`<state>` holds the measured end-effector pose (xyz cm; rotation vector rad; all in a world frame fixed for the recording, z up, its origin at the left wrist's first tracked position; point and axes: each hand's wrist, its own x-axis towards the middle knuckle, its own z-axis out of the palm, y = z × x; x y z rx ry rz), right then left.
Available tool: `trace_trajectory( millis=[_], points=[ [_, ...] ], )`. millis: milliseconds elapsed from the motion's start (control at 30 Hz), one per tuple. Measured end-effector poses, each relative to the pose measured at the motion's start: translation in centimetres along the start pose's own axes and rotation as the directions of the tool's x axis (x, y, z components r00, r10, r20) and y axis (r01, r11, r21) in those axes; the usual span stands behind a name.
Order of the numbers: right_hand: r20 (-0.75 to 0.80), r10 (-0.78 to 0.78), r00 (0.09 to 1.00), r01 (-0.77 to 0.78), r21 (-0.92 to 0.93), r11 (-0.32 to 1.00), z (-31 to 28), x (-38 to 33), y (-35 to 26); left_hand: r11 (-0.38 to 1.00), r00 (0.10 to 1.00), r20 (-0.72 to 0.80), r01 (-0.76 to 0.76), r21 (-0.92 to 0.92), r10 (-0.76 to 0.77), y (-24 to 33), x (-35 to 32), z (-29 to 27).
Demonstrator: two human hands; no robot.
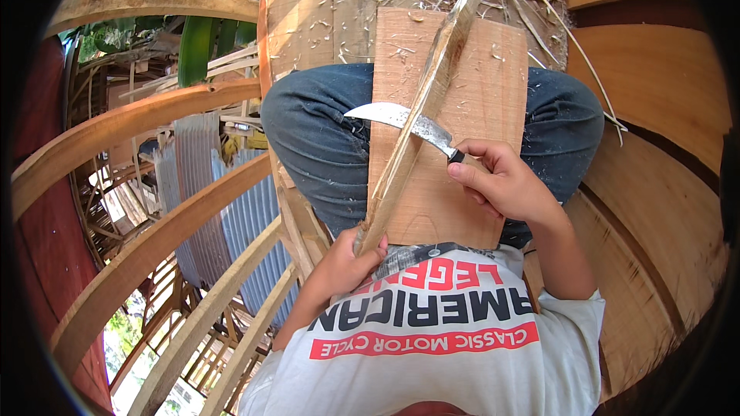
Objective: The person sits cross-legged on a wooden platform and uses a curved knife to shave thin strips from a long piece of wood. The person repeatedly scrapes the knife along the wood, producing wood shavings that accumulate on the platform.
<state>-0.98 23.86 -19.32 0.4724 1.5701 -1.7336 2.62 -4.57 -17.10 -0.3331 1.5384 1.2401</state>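
Observation:
My left hand (351, 262) grips the near end of a long bamboo strip (432, 85) that runs away from me, up the picture. My right hand (501, 181) holds a curved knife (401, 119) by its dark handle, the blade lying across the strip and pointing left. Under both lies a flat wooden board (486, 108) resting on my lap over blue jeans (316, 139). Thin shavings are scattered on the board.
A wooden floor (324, 0) strewn with shavings and thin slivers stretches ahead. Curved wooden rails (139, 123) run along my left, with corrugated metal roofs (193, 162) and green leaves (208, 31) below and beyond. Wooden planks (655, 108) lie on my right.

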Motion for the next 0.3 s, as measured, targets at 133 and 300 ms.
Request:
trace_trajectory(
  millis=[133, 300],
  points=[
    [0.033, 0.144, 0.989, -0.147, 0.2, 0.969, 0.3, -0.7, -1.0, 0.998, 1.0, -0.026, 0.0, 0.058, 0.001, 0.3, 0.0, 0.2],
    [-0.269, -0.41, 0.871, 0.309, -0.348, 0.885, 0.3, 0.5, 1.6, 0.984, 0.996, -0.045, -0.068, 0.163, 0.077, 0.1, 0.1, 0.3]
  ],
)
